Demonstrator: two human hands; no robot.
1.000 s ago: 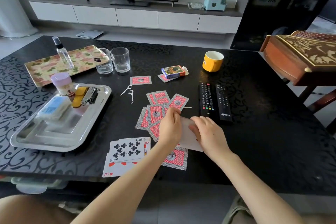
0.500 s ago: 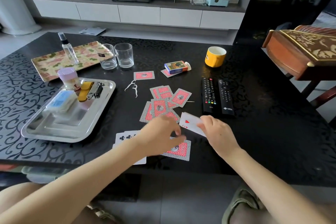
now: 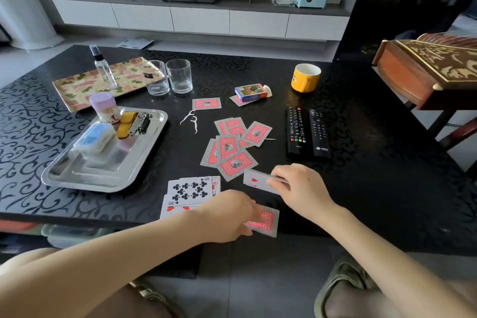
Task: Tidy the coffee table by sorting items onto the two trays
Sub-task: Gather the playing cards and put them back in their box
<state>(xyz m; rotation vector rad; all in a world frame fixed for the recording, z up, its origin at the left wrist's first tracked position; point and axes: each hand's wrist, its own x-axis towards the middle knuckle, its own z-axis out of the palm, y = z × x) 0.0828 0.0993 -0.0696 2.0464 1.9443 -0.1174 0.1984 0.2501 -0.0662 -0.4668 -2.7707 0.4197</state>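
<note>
Red-backed playing cards (image 3: 233, 146) lie scattered in the middle of the black coffee table (image 3: 374, 188). My right hand (image 3: 300, 190) holds a small stack of cards (image 3: 254, 181), face up with a red heart showing. My left hand (image 3: 228, 215) pinches a face-down card (image 3: 265, 223) at the table's front edge. Face-up cards (image 3: 189, 188), a ten of clubs on top, lie left of my left hand. A steel tray (image 3: 77, 178) at the left holds a blue box, a yellow item and a lilac-capped jar. Behind it lies a floral tray (image 3: 77, 88) with a spray bottle (image 3: 103, 68).
Two glasses (image 3: 169, 77) stand by the floral tray. A card box (image 3: 251, 91), a yellow mug (image 3: 305, 77) and two remotes (image 3: 307, 131) sit further back and right. White floss picks (image 3: 191, 121) lie near the steel tray. A wooden instrument (image 3: 433, 70) juts in at right.
My left hand left the stack in my right hand, moved toward the front edge and took hold of the face-down card there. My right hand kept its cards.
</note>
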